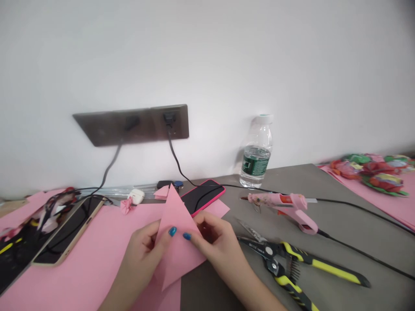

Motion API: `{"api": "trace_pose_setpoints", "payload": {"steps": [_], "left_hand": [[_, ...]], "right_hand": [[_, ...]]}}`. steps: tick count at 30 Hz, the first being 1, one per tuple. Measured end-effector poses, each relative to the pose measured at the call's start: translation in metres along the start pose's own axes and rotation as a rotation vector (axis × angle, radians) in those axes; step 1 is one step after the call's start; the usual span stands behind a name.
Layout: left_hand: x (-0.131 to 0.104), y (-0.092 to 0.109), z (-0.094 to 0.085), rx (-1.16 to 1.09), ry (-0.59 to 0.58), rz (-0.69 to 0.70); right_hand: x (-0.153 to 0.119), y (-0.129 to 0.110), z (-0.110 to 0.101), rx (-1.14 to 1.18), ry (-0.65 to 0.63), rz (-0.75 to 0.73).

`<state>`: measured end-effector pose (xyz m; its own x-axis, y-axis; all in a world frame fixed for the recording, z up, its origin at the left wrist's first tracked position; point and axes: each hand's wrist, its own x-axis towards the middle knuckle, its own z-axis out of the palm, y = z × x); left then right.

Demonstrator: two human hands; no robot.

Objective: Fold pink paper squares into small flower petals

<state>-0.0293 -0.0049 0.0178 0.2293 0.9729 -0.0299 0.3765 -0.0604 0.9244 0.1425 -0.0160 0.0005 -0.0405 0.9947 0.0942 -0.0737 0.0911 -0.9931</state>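
A folded piece of pink paper [180,255], pointed at the top, is held up between my two hands. My left hand [145,248] pinches its left edge, thumb on the front and fingers behind. On the right edge my right hand [215,237] grips it the same way, with the thumb laid on the front near the middle. Both thumbnails are blue. Beneath the hands lies a larger pink sheet [106,242] on the grey table. Behind the folded paper, a phone with a pink case [204,194] is partly covered.
To the right lie a pink glue gun [288,205] and open yellow-black pliers [272,255]. A water bottle [256,155] stands by the wall. Another phone [69,231], a small pink paper flower [126,205] and cords are at left. Colourful flowers [379,172] rest far right.
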Motion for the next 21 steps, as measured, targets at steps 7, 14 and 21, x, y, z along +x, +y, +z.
{"api": "trace_pose_setpoints", "payload": {"steps": [7,14,21], "left_hand": [[-0.0020,-0.0036,0.0008,0.023,0.056,0.005],[-0.0030,-0.0044,0.0010,-0.017,0.051,-0.001],[-0.0043,-0.0030,0.0032,-0.019,0.083,-0.015]], "right_hand": [[-0.0008,0.0002,0.0009,0.010,0.035,-0.004],[-0.0016,0.0017,0.0001,-0.047,0.058,-0.052],[-0.0023,-0.0020,-0.0010,-0.123,0.075,-0.118]]}}
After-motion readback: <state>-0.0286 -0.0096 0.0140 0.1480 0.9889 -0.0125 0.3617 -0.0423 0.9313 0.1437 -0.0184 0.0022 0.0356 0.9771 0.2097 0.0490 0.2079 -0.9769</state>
